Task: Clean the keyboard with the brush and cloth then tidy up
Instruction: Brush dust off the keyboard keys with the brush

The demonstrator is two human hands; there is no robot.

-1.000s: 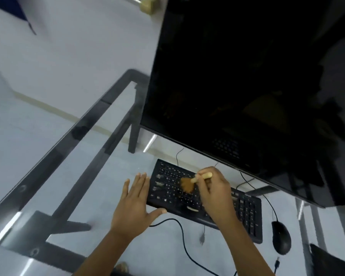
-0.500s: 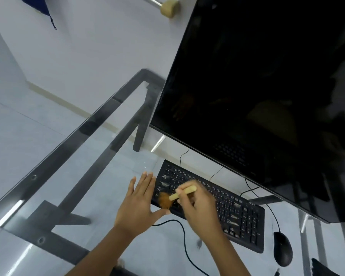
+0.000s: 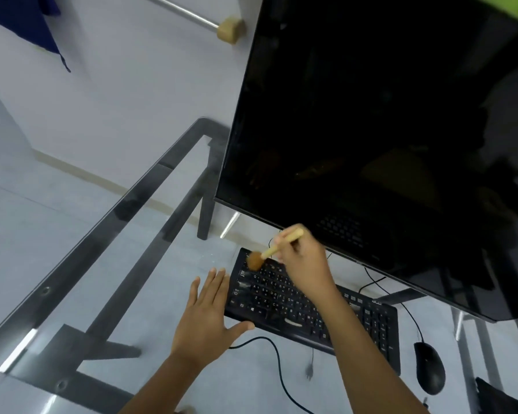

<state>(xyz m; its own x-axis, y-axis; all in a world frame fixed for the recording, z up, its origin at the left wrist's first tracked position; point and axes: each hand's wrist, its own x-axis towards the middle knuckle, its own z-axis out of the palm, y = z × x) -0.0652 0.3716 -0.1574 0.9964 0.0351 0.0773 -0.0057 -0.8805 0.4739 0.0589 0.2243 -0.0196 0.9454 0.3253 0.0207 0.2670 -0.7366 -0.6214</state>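
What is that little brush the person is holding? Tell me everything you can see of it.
The brush is small, with a pale, wood-looking round handle and a soft tuft of orange-brown bristles. The right hand grips the handle near its middle, so its butt end sticks out above the fingers toward the monitor. The brush slants down to the left, its bristles on the far left corner of the black keyboard. The bristles look slightly blurred. Nothing else touches it.
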